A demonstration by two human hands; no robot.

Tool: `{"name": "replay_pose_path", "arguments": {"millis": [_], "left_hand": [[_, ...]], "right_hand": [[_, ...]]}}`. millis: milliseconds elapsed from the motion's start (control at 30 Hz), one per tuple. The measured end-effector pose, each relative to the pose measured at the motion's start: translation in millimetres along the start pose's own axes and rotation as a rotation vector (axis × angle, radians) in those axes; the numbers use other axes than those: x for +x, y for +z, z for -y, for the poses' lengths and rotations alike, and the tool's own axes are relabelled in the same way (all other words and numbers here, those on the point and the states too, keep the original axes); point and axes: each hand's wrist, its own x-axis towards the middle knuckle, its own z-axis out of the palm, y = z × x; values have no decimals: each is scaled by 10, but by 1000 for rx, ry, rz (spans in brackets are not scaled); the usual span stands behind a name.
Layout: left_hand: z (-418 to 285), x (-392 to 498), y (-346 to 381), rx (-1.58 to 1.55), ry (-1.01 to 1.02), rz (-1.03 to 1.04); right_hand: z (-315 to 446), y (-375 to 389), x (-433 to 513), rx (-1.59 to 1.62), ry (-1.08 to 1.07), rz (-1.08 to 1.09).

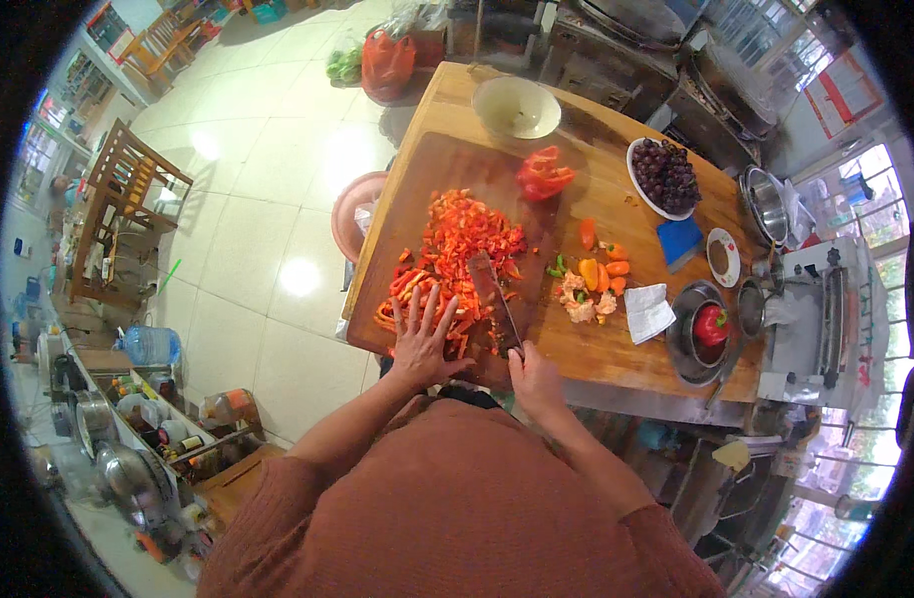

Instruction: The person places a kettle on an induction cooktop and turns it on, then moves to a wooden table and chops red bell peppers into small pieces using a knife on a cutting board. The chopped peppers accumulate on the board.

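Note:
My right hand (535, 381) grips the handle of a cleaver (493, 288), whose broad blade rests along the right side of a heap of chopped red pepper (464, 232). With its fingers spread, my left hand (423, 344) lies over red pepper strips (412, 288) at the near end of the heap. Both the heap and the strips are on a brown cutting board (457, 164). A large piece of red pepper (544, 173) sits at the board's far right. Pepper stem ends and cores (580, 295) lie on the wooden table to the right of the blade.
A pale bowl (517, 108) stands at the table's far edge. Along the right are a plate of grapes (664, 179), a blue scraper (680, 243), a white cloth (649, 312) and a metal bowl (681, 359) holding a whole red pepper (711, 326). A pink basin (356, 209) is beyond the left edge.

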Motion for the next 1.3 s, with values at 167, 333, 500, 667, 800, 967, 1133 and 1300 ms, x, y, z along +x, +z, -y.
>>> {"name": "replay_pose_path", "arguments": {"millis": [167, 333, 500, 667, 800, 967, 1133, 1300], "left_hand": [[117, 126, 59, 62, -87, -74], [267, 162, 16, 19, 62, -82], [302, 192, 81, 46, 97, -120], [323, 258, 144, 69, 34, -147], [276, 342, 147, 51, -59, -73], [246, 320, 17, -10, -53, -7], [384, 255, -10, -138, 182, -163], [468, 335, 174, -135, 377, -184]], "right_hand": [[43, -5, -7, -33, 11, 66], [104, -14, -49, -125, -5, 96], [59, 29, -44, -254, 26, 140], [-42, 285, 315, -243, -55, 143], [-64, 268, 420, -230, 3, 139], [200, -6, 209, -142, 88, 113], [416, -67, -12, -193, 89, 135], [233, 264, 179, -228, 97, 174]]}}
